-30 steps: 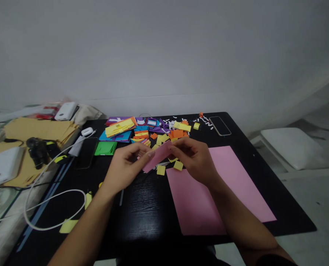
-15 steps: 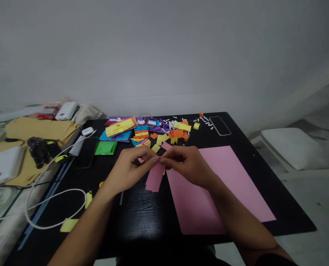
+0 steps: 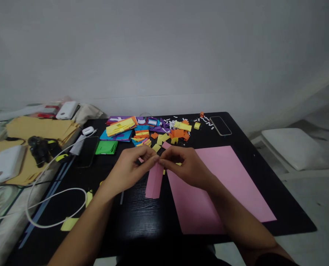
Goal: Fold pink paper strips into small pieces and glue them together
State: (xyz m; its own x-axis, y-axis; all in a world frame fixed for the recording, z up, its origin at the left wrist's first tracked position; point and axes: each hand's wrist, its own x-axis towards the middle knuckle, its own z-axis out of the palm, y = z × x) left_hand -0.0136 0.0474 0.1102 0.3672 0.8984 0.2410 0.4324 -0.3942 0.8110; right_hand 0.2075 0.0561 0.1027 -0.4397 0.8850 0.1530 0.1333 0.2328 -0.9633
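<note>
Pink strip: I see the pink strip (image 3: pixel 153 183) hanging below the joined fingertips, its lower end over bare black table (image 3: pixel 142 221). A line runs down its length; fold or overlapping layers, I cannot tell.
Left hand: left hand (image 3: pixel 131 168), thumb and finger pinching the strip's upper end; the other fingers curl in behind.
Right hand: right hand (image 3: pixel 185 164), thumb and forefinger pinching the same end, tip to tip with the left; the rest are bent under.
Pinch: I judge a light, even pressure best, both thumbs level, since thin paper would crease or skew under a harder grip.
Lower end: unsupported; I would let it hang straight and square its edges before pressing anything flat.
Pink sheet: large pink sheet (image 3: pixel 233 179) lies flat beneath the right forearm; I would lift that arm slightly to avoid dragging it.
Loose pieces: yellow pieces (image 3: pixel 162 139) and orange pieces (image 3: pixel 178 133) lie just beyond the hands; low knuckles could scatter them.
</note>
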